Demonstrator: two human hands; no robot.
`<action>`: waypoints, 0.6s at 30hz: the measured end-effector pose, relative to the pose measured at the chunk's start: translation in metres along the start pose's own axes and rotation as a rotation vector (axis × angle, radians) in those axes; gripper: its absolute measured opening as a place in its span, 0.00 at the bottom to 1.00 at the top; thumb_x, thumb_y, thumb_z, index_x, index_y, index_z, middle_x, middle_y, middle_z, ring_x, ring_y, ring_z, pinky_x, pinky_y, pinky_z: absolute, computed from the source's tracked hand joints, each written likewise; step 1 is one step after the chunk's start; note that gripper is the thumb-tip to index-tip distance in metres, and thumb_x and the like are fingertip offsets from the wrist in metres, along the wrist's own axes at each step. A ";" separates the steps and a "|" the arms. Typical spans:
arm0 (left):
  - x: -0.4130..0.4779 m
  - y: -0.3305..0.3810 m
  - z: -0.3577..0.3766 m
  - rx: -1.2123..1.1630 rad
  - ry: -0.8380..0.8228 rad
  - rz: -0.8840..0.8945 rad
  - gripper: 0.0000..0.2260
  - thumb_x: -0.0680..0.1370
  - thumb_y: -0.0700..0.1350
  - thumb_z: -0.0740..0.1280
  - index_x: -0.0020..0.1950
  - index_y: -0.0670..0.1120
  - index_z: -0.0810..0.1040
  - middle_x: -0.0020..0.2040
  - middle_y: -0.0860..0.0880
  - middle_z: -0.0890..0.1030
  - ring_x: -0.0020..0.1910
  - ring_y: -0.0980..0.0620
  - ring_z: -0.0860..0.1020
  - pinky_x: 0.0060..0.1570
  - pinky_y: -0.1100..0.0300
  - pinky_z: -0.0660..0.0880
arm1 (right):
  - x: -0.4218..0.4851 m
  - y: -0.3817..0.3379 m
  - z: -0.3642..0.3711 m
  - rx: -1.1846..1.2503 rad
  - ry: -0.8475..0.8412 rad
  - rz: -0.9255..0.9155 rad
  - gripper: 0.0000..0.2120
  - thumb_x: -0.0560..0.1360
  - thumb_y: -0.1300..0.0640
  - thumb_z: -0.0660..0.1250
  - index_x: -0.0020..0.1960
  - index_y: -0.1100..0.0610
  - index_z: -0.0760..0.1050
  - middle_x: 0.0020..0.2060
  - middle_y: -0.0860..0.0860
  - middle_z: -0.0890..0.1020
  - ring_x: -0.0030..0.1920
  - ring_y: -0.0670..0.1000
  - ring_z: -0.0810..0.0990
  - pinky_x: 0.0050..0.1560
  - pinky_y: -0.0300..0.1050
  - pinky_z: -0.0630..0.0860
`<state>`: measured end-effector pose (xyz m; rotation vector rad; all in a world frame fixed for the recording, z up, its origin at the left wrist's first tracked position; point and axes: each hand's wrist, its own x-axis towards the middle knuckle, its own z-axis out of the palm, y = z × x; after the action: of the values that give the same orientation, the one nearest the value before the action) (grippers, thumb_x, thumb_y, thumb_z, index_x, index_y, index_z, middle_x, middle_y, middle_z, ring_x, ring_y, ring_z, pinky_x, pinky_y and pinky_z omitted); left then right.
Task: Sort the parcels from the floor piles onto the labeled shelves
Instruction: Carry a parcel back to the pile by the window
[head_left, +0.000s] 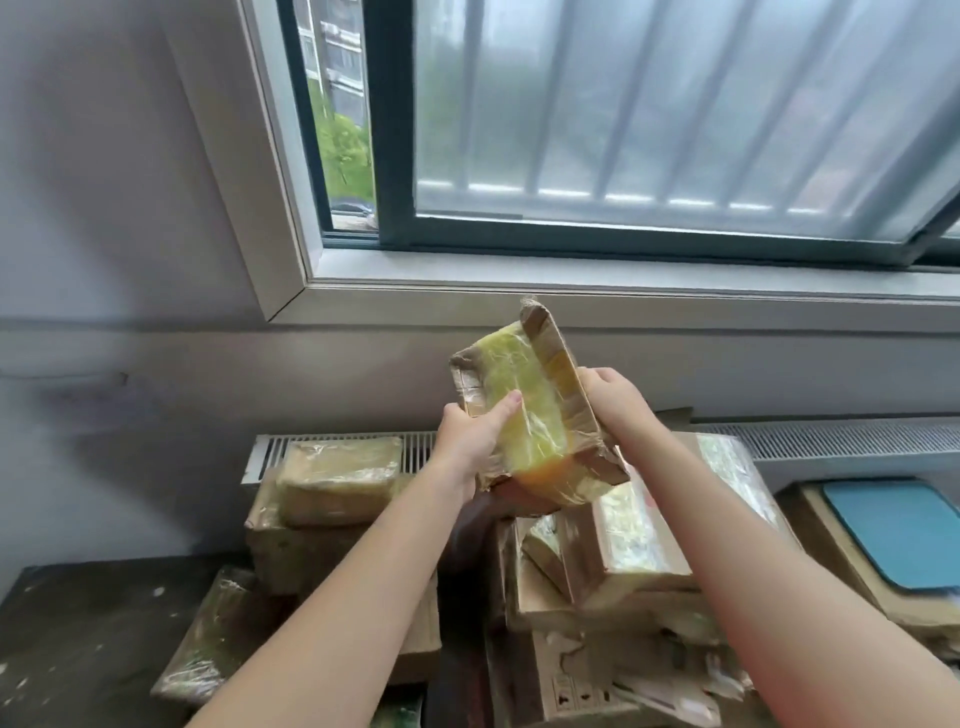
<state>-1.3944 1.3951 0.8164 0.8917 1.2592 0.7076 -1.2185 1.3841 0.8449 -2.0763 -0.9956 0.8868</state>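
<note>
A taped cardboard parcel (530, 410) is held tilted in the air between both hands, above the floor piles of parcels (613, 540) under the window (623, 156), the left hand (475, 431) gripping its near left edge with thumb across the yellowish face and the right hand (610, 392) clasping its right side.

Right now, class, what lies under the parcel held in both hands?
Under the held parcel sit piled taped parcels and a dark brown object; what they rest on is covered.
</note>
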 end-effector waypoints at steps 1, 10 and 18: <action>-0.001 0.000 0.018 -0.024 -0.040 -0.020 0.43 0.68 0.64 0.74 0.73 0.44 0.63 0.67 0.46 0.75 0.59 0.48 0.78 0.52 0.54 0.80 | 0.004 0.004 -0.017 -0.007 0.025 0.007 0.18 0.75 0.43 0.59 0.58 0.51 0.78 0.54 0.47 0.81 0.55 0.51 0.79 0.58 0.50 0.75; 0.006 -0.020 0.155 0.310 -0.112 0.030 0.25 0.82 0.58 0.55 0.77 0.49 0.63 0.72 0.46 0.71 0.69 0.43 0.71 0.69 0.46 0.69 | 0.027 0.063 -0.119 -0.227 0.238 0.106 0.23 0.71 0.38 0.59 0.60 0.48 0.74 0.61 0.55 0.77 0.65 0.61 0.69 0.66 0.57 0.67; 0.050 -0.061 0.199 0.393 -0.064 -0.004 0.23 0.71 0.55 0.56 0.62 0.50 0.76 0.64 0.45 0.77 0.59 0.42 0.78 0.56 0.43 0.78 | 0.022 0.105 -0.115 -0.407 0.288 0.085 0.21 0.76 0.45 0.61 0.66 0.53 0.70 0.64 0.60 0.71 0.67 0.63 0.64 0.65 0.59 0.64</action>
<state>-1.1913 1.3731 0.7527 1.2211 1.3658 0.4289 -1.0772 1.3201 0.8191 -2.5150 -0.9959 0.4268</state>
